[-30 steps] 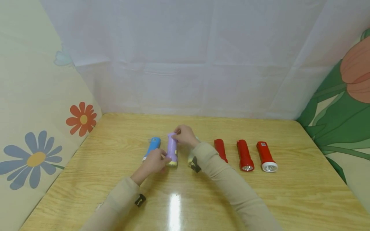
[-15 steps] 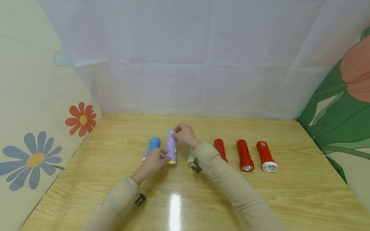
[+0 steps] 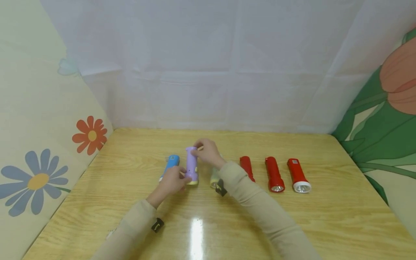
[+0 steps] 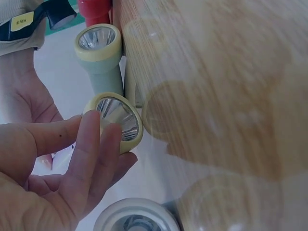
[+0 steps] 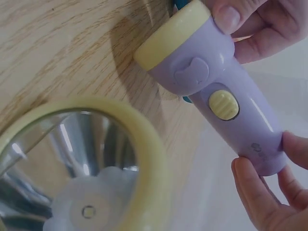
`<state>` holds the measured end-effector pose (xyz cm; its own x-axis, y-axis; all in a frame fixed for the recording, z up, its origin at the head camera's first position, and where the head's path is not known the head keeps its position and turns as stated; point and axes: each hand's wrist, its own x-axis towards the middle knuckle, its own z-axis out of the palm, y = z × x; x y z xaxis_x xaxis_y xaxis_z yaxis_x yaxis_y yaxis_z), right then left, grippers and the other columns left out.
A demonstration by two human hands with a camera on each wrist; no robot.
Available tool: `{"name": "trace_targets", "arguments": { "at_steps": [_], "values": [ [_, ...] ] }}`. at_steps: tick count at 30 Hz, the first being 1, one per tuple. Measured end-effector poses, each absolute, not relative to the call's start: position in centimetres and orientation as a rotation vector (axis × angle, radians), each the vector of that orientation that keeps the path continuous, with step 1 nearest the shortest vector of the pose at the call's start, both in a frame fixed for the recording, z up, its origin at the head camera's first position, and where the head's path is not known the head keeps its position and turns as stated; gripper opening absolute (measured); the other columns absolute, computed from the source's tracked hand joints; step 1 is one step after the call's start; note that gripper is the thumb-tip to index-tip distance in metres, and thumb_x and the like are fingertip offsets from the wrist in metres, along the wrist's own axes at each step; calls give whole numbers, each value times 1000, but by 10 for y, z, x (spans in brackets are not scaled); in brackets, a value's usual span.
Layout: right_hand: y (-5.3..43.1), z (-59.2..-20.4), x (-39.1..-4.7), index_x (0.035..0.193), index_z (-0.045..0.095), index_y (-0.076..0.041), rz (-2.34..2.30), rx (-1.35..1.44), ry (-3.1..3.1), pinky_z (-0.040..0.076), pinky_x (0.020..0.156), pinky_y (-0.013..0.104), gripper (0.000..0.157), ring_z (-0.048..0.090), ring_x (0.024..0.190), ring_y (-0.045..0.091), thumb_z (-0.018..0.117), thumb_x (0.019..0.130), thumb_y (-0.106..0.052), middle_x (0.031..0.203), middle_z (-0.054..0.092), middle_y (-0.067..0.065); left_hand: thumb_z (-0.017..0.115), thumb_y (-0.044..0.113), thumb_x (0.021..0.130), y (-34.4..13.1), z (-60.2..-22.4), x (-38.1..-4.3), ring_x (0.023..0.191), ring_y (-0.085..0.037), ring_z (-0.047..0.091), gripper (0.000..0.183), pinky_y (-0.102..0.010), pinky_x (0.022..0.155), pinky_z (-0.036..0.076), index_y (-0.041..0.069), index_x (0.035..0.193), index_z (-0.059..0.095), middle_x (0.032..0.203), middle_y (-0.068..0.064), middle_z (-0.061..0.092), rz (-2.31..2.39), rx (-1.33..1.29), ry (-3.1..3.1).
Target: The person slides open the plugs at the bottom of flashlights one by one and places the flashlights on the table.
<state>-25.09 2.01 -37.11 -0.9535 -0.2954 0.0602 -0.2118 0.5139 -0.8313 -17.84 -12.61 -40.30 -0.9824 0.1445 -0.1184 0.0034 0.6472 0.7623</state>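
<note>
Left hand [image 3: 172,180] and right hand [image 3: 208,153] pinch a purple flashlight [image 3: 190,163] in their fingers at head and tail — likely for steadiness — between a blue flashlight [image 3: 171,162] and a pale-green flashlight [image 3: 214,177].

In the head view, a beige cloth sleeve [image 3: 264,211] hides the lower end of one red plastic flashlight [image 3: 246,167]. In the left wrist view, the left hand [image 4: 79,185] covers much of the purple plastic flashlight [image 4: 126,118] (a round, white-rimmed flashlight [image 4: 137,203] is cut by the bottom edge).

Three red flashlights [image 3: 274,174], one blue flashlight [image 3: 172,161], one purple flashlight [image 3: 191,161], one apparently pale-green flashlight [image 4: 106,74], two hands [image 3: 171,180].
</note>
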Motion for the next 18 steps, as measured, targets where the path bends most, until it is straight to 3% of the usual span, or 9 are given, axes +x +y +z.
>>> {"name": "trace_targets", "arguments": {
  "at_steps": [10,18],
  "values": [
    [20,-370,-245,97,59,1,-1506,-532,2646,51,75,31,19,61,89,29,65,81,-5,103,60,14,66,4,80,-128,-404,-178,49,-19,59,32,-26,44,49,-14,104,54,66,-12,62,1250,137,2703],
    [18,-370,-241,96,59,-1,-1536,-538,2655,51,71,29,18,61,88,28,66,80,-5,104,61,13,66,3,80,-128,-405,-180,49,-18,60,34,-27,46,50,-14,106,53,71,-14,63,1259,121,2689]
  ]
}}
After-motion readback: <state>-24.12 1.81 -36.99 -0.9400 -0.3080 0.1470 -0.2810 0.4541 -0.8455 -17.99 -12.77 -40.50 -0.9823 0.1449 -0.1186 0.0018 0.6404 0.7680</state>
